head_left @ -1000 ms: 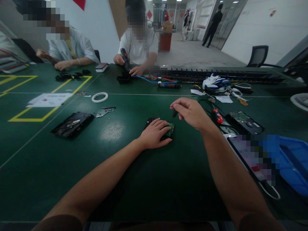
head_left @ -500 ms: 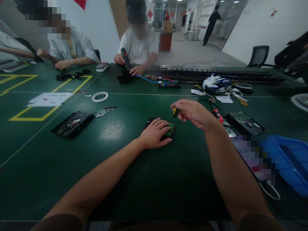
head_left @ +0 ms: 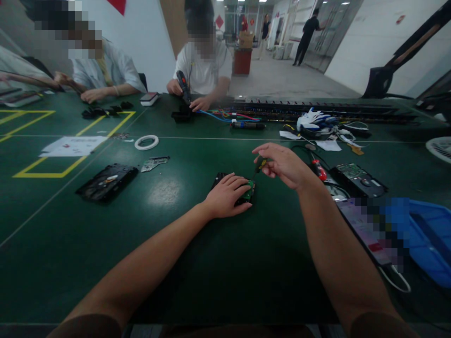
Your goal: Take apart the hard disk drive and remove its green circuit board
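With the hard drive at twelve o'clock beneath the flat, spread left hand, the right hand — apart at two o'clock, closed round the screwdriver — would best hold this upright and press evenly, lest it skid across the circuit board.

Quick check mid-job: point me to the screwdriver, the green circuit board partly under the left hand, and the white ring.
Screwdriver [head_left: 261, 163]: head view, on its handle.
Green circuit board [head_left: 252, 185]: head view, on its uncovered edge.
White ring [head_left: 146, 148]: head view, near rim.
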A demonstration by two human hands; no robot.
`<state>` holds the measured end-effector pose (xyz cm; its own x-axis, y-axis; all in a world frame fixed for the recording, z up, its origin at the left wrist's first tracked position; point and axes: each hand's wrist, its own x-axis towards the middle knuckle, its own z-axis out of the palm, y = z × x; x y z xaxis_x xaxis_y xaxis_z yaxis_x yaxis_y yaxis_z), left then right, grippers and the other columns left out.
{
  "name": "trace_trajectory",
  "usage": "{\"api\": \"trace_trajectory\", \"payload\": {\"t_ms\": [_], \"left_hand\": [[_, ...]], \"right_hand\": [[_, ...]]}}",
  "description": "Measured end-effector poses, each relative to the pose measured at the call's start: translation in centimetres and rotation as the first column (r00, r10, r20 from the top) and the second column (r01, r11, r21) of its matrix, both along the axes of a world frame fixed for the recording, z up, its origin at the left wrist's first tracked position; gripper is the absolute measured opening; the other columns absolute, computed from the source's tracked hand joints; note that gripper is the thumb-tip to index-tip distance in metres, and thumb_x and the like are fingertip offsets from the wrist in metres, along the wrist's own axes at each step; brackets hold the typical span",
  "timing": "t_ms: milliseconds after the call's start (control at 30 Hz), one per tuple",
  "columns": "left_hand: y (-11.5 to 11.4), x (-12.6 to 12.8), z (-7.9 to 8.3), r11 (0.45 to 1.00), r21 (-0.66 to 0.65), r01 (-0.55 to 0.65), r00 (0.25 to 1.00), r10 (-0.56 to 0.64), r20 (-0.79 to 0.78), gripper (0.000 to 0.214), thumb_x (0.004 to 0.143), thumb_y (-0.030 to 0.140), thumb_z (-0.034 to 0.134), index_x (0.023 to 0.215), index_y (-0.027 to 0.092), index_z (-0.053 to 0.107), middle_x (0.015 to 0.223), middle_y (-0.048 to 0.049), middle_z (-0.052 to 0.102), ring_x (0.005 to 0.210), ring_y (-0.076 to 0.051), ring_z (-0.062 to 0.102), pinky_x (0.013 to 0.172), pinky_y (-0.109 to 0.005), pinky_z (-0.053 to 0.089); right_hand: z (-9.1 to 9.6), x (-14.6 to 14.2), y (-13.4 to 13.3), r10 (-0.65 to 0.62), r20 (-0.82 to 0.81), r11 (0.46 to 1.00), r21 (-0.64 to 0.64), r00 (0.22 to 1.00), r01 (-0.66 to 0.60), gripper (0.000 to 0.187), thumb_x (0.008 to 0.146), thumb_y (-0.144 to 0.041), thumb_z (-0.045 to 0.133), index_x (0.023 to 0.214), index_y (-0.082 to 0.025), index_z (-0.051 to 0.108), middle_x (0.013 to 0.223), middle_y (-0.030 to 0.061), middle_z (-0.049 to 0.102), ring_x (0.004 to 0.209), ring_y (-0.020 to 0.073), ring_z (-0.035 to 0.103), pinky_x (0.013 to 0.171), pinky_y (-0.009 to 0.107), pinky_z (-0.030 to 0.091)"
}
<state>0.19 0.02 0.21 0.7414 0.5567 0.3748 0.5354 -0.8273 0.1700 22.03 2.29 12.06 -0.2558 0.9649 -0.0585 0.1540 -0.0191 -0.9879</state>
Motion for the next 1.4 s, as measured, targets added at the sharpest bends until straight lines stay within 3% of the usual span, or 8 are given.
{"api": "trace_trajectory", "payload": {"t_ms": [100, 300, 500, 733, 900, 1000, 1167, 1400], "left_hand": [[0.0, 0.0, 0.0, 1.0, 0.007, 0.0, 1.0, 0.0, 0.005, 0.059, 0.097, 0.058, 0.055, 0.14, 0.018, 0.058, 0.144, -0.0131, 0.061, 0.139, -0.031, 0.053, 0.126, -0.056, 0.029], [0.1, 0.1, 0.0, 1.0, 0.003, 0.0, 1.0, 0.0, 0.008, 0.059, 0.097, 0.059, 0.054, 0.139, 0.019, 0.058, 0.144, -0.0129, 0.061, 0.138, -0.031, 0.053, 0.126, -0.056, 0.029], [0.0, 0.1, 0.1, 1.0, -0.002, -0.001, 1.0, 0.001, 0.004, 0.058, 0.097, 0.059, 0.054, 0.14, 0.02, 0.058, 0.144, -0.0127, 0.061, 0.139, -0.031, 0.053, 0.126, -0.057, 0.029], [0.0, 0.0, 0.1, 1.0, 0.002, 0.001, 1.0, -0.001, -0.009, 0.06, 0.097, 0.059, 0.053, 0.141, 0.018, 0.058, 0.145, -0.0131, 0.061, 0.139, -0.031, 0.053, 0.126, -0.056, 0.029], [0.0, 0.0, 0.1, 1.0, 0.008, -0.001, 1.0, 0.001, -0.009, 0.06, 0.097, 0.059, 0.052, 0.14, 0.017, 0.058, 0.144, -0.0135, 0.061, 0.138, -0.031, 0.053, 0.126, -0.055, 0.03], [0.0, 0.0, 0.1, 1.0, 0.008, 0.003, 1.0, -0.003, -0.005, 0.059, 0.097, 0.059, 0.053, 0.14, 0.018, 0.059, 0.143, -0.0133, 0.061, 0.138, -0.031, 0.053, 0.125, -0.056, 0.03], [0.1, 0.0, -0.1, 1.0, 0.011, -0.001, 1.0, 0.001, 0.0, 0.059, 0.097, 0.059, 0.053, 0.139, 0.017, 0.059, 0.143, -0.0133, 0.061, 0.138, -0.031, 0.053, 0.126, -0.056, 0.03], [0.0, 0.0, 0.0, 1.0, 0.001, 0.002, 1.0, -0.002, 0.0, 0.059, 0.097, 0.058, 0.054, 0.14, 0.018, 0.058, 0.144, -0.0132, 0.061, 0.139, -0.031, 0.053, 0.126, -0.056, 0.029]], "right_hand": [[-0.1, -0.1, -0.1, 0.03, -0.05, 0.999, -0.029, 0.998, -0.032, 0.016, 0.093, -0.034, 0.06, 0.092, -0.02, 0.067, 0.08, 0.0051, 0.067, 0.055, 0.0137, 0.056, 0.043, 0.027, 0.037], [-0.3, -0.1, 0.0, 0.065, -0.21, 0.99, -0.107, 0.976, -0.089, 0.012, 0.096, -0.032, 0.059, 0.094, -0.02, 0.06, 0.096, 0.0105, 0.073, 0.06, 0.0153, 0.064, 0.048, 0.026, 0.046], [-0.2, -0.2, -0.3, 0.15, -0.213, 0.984, -0.061, 0.966, -0.166, 0.021, 0.099, -0.041, 0.062, 0.101, -0.02, 0.065, 0.099, 0.0076, 0.07, 0.067, 0.0138, 0.065, 0.056, 0.026, 0.05], [-0.2, 0.3, -0.1, 0.036, 0.072, 0.997, 0.066, 0.997, -0.041, 0.032, 0.09, -0.051, 0.075, 0.092, -0.02, 0.065, 0.085, 0.0047, 0.069, 0.063, 0.0127, 0.059, 0.05, 0.026, 0.044], [-0.8, 0.9, 0.4, -0.115, 0.321, 0.985, 0.158, 0.94, 0.066, 0.04, 0.085, -0.059, 0.077, 0.086, -0.021, 0.063, 0.067, 0.0029, 0.065, 0.058, 0.015, 0.057, 0.049, 0.028, 0.041], [-0.8, 0.6, 0.3, -0.172, 0.371, 0.977, 0.185, 0.912, 0.108, 0.034, 0.088, -0.052, 0.075, 0.085, -0.021, 0.061, 0.067, 0.0032, 0.066, 0.057, 0.0153, 0.057, 0.05, 0.029, 0.041], [-0.5, -0.4, 0.0, -0.129, 0.256, 0.971, 0.23, 0.958, 0.069, 0.014, 0.093, -0.035, 0.068, 0.091, -0.021, 0.066, 0.082, 0.0024, 0.067, 0.057, 0.0108, 0.055, 0.052, 0.027, 0.04], [-0.8, -0.4, 0.1, 0.033, 0.12, 0.99, 0.133, 0.992, -0.05, 0.037, 0.098, -0.054, 0.06, 0.094, -0.02, 0.074, 0.096, 0.0061, 0.074, 0.054, 0.0085, 0.053, 0.044, 0.024, 0.035]]}}
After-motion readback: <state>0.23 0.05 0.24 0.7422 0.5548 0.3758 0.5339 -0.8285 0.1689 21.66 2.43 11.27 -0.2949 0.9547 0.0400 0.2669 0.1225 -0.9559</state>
